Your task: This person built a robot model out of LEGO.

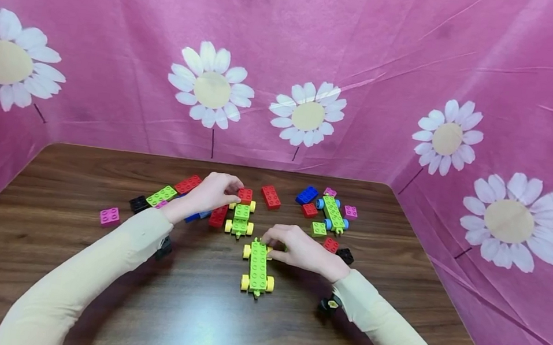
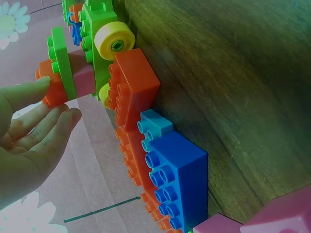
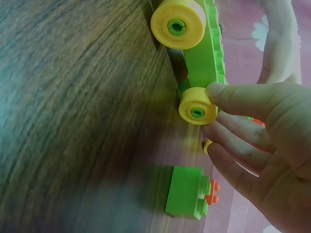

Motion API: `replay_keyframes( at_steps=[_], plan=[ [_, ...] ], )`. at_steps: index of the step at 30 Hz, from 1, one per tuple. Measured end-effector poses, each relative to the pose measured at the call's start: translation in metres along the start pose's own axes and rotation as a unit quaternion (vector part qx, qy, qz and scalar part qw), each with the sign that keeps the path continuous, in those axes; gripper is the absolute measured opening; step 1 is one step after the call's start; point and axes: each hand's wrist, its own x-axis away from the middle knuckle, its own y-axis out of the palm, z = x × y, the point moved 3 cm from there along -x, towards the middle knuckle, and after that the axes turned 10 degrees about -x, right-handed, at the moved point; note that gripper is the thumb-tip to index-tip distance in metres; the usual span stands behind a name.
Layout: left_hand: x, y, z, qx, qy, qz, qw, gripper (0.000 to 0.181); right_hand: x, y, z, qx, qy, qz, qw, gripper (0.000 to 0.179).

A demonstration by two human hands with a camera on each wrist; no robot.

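My left hand pinches a red brick between thumb and fingers. That brick sits on a green piece, above a pink brick on a green wheeled base with yellow wheels. Closer to me stands a second green wheeled base, its studded top bare. Its far end is in the grip of my right hand. In the right wrist view, the thumb lies against the base's edge by a yellow wheel, with fingers behind it.
A green base with blue wheels stands at the back right, among a green brick, a blue brick and other loose bricks. Left of the stack lie red, black and pink bricks. A pink flowered cloth hangs behind the table.
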Motion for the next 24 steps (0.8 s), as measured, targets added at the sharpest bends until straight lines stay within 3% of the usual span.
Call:
replay_keyframes(
  at_steps=[14, 24],
  plan=[
    [0.0, 0.001, -0.003, -0.004, -0.003, 0.007, 1.0, 0.032, -0.014, 0.007, -0.005, 0.005, -0.017, 0.003, 0.9998, 0.022],
    [0.001, 0.0, -0.002, -0.007, -0.008, 0.013, 0.9999, 0.033, -0.016, 0.007, -0.004, 0.009, -0.007, 0.004, 0.9999, 0.022]
  ],
)
